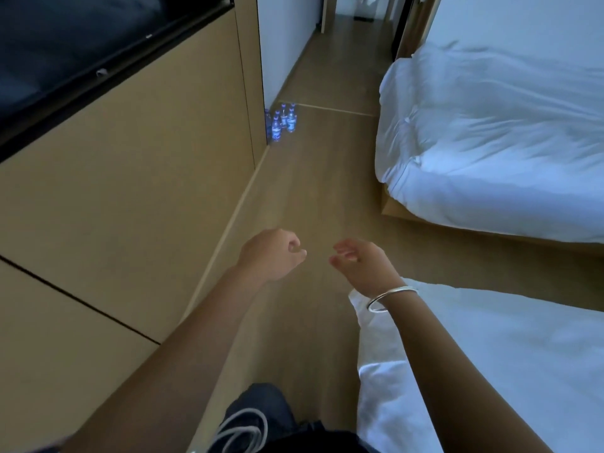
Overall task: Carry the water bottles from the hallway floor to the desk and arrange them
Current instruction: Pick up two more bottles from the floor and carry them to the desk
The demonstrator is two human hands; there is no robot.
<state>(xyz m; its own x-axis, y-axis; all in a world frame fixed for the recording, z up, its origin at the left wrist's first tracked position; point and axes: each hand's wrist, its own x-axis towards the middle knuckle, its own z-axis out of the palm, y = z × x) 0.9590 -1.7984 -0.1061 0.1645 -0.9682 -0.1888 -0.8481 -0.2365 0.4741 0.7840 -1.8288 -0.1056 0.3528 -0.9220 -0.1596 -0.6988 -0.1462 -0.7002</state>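
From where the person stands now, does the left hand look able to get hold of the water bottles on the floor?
Probably not yet. The left hand hangs loosely curled and holds nothing, while the water bottles stand far ahead by the wall corner. Bare wooden floor lies between, so nothing blocks the way; the person must walk closer.

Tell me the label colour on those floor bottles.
Blue labels on the clear plastic water bottles, shown in the head view.

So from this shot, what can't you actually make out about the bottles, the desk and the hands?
- Water bottles, head view: far and small; exact count unclear, since the wooden wall panel's edge hides part of the cluster.
- Bottle labels: too small and blurred to read.
- Desk: not in the frame.
- Left hand and right hand: loosely curled, holding nothing; fingertips motion-blurred.
- Hallway far end: cut off by the top edge.
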